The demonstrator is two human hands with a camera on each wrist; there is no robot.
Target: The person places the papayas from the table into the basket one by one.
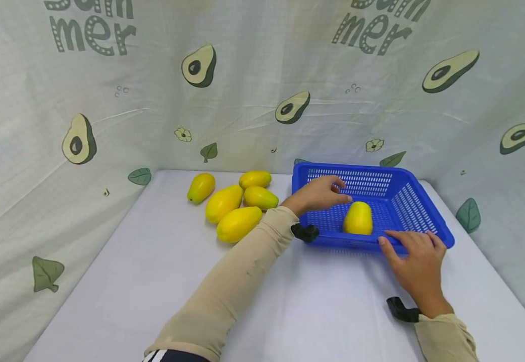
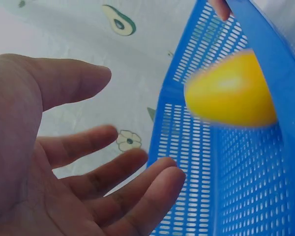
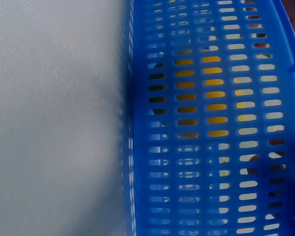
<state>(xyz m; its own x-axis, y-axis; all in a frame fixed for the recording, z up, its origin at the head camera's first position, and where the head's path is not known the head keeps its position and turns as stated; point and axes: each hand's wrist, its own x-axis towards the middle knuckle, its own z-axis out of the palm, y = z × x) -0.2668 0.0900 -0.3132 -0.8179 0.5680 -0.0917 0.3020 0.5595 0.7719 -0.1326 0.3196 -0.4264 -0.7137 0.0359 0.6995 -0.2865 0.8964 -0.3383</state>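
Beige sleeves [image 1: 237,284] lead to the left hand [image 1: 321,193], fingers loosely spread and empty over the basket [image 1: 352,167] near the fruit [image 1: 358,218] inside, and the right hand [image 1: 416,261] at the near rim, grip unclear. Best steady that rim and lay the table's [image 1: 108,301] five other fruits [image 1: 224,203] in gently.
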